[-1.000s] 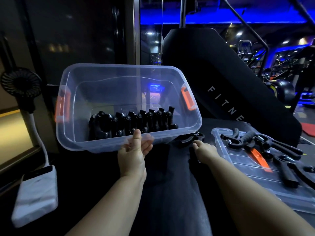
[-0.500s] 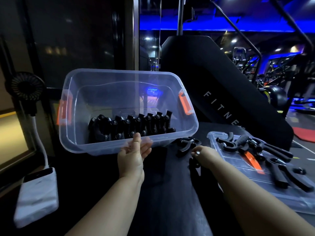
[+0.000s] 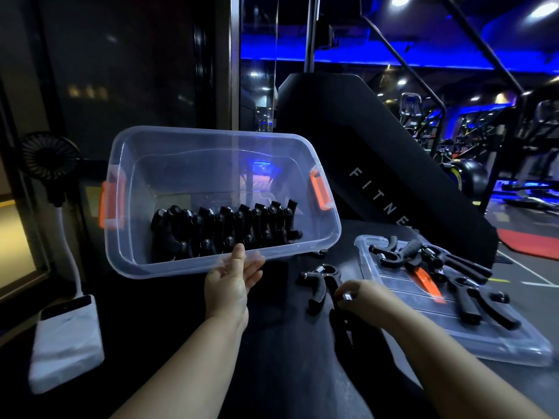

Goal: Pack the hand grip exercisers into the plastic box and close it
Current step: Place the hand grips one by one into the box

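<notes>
Way out left of the left hand (image 3: pixel 229 287) there's a white power bank (image 3: pixel 68 340) lying flat, with a little black fan (image 3: pixel 50 155) on a white stalk above it.

The clear plastic box (image 3: pixel 193 267) with orange latches on both ends is right above the left hand, tipped up so its open side faces the camera. The thumb is hooked over the near rim and the fingers are pressed against the outside of the wall under it, so the rim is pinched between them. Inside the box, just above the thumb, a row of exercisers (image 3: pixel 227 231), all black, is stacked side by side along the low wall.

Between the two hands, closer to the right one, a loose exerciser (image 3: pixel 322 285) lies on the dark surface, apart from the box.

The right hand (image 3: pixel 363 297) is low with its fingers curled round a held exerciser (image 3: pixel 346 296); the shiny metal end pokes out at the fingers, and the handle below it is pretty lost in the dark.

Just right of that hand the clear lid (image 3: pixel 453 337) lies flat with a pile of exercisers (image 3: pixel 472 285) on it.
</notes>
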`<action>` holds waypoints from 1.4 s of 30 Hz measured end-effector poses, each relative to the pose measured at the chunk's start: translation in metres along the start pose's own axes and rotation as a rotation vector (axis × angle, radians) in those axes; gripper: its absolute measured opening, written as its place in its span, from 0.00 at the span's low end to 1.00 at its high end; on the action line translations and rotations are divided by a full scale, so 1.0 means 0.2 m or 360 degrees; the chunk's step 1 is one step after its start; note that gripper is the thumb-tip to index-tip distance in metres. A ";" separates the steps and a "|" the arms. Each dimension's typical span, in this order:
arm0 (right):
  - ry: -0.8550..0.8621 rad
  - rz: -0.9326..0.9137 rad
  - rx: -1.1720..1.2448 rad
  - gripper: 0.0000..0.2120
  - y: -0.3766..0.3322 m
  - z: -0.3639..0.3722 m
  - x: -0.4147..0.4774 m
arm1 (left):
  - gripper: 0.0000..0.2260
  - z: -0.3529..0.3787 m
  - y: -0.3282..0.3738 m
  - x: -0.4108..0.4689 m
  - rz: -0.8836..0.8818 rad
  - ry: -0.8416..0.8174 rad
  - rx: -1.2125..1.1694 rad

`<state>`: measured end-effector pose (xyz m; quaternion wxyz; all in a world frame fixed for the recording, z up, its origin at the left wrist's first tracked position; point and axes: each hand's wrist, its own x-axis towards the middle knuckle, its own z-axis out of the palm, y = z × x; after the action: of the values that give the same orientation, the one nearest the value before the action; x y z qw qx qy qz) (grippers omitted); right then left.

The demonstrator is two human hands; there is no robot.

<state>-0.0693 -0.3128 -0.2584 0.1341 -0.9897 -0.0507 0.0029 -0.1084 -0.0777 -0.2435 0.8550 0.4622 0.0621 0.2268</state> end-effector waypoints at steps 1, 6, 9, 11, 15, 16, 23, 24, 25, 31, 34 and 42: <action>-0.0002 -0.0028 -0.0017 0.11 0.00 0.00 -0.03 | 0.09 -0.01 0.00 -0.01 -0.0009 -0.0011 0.0008; -0.0075 -0.0062 0.0069 0.11 0.03 -0.01 -0.17 | 0.09 -0.04 0.00 -0.04 -0.0068 -0.0038 0.0038; -0.0122 -0.0077 0.0160 0.12 0.05 -0.03 -0.23 | 0.09 -0.06 -0.02 -0.07 -0.0097 -0.0066 0.0055; -0.0141 -0.0081 0.0232 0.16 0.06 -0.03 -0.27 | 0.09 -0.08 -0.03 -0.09 -0.0115 -0.0078 0.0063; -0.0086 0.0044 0.0636 0.16 0.02 0.00 -0.28 | 0.08 -0.10 -0.04 -0.14 -0.0167 -0.0084 0.0055; -0.0043 0.0069 0.0623 0.18 0.00 0.02 -0.27 | 0.08 -0.10 -0.04 -0.14 -0.0178 -0.0081 0.0050; 0.0081 0.0176 0.0049 0.37 -0.17 0.08 -0.25 | 0.09 -0.12 -0.05 -0.15 -0.0202 -0.0092 0.0036; 0.0052 0.0187 0.0079 0.38 -0.17 0.07 -0.25 | 0.09 -0.13 -0.05 -0.15 -0.0204 -0.0098 0.0033; 0.0016 0.0183 0.0115 0.39 -0.16 0.05 -0.25 | 0.09 -0.13 -0.05 -0.15 -0.0203 -0.0103 0.0031; -0.0225 -0.0031 0.0047 0.38 -0.11 -0.04 -0.31 | 0.11 -0.15 -0.07 -0.13 -0.0168 -0.0127 0.0041; -0.0250 -0.0063 0.0134 0.40 -0.11 -0.02 -0.32 | 0.09 -0.15 -0.07 -0.13 -0.0166 -0.0137 0.0042; 0.0082 -0.0053 -0.0264 0.45 -0.25 0.12 -0.35 | 0.08 -0.15 -0.07 -0.14 -0.0174 -0.0143 0.0053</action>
<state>-0.1446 -0.2663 -0.2696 0.0531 -0.9961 -0.0638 -0.0289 -0.1378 -0.0738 -0.2750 0.8603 0.4819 0.0527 0.1577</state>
